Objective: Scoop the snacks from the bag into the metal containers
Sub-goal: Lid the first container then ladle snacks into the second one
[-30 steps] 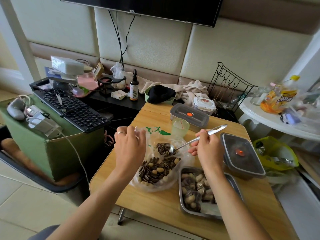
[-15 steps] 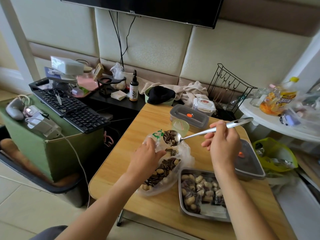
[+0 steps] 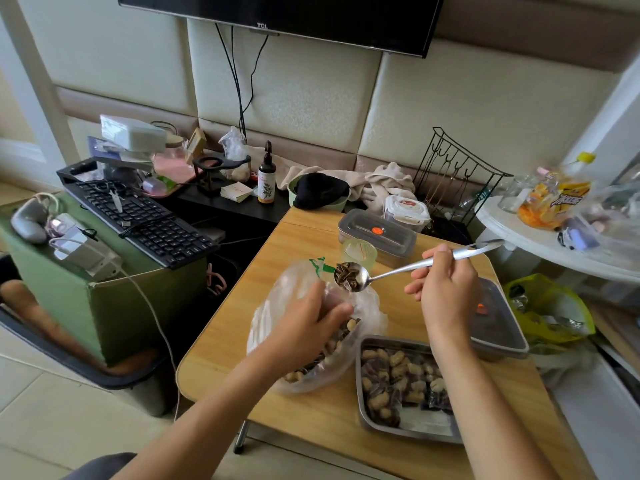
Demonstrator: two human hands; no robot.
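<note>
On a wooden table (image 3: pixel 225 344), the left hand (image 3: pixel 304 320) has its grip clenched on a clear snack bag (image 3: pixel 273 317). The right hand (image 3: pixel 446 292) pinches a metal spoon (image 3: pixel 398 270) in its grip, loaded with seeds, just above the bag's mouth. An open metal container (image 3: pixel 358 403) sits beside the bag, part-filled.

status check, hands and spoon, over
Right hand grips spoon, loaded with seeds, above bag. Left hand holds bag open. Metal tray beside bag, uncovered, nothing between.
</note>
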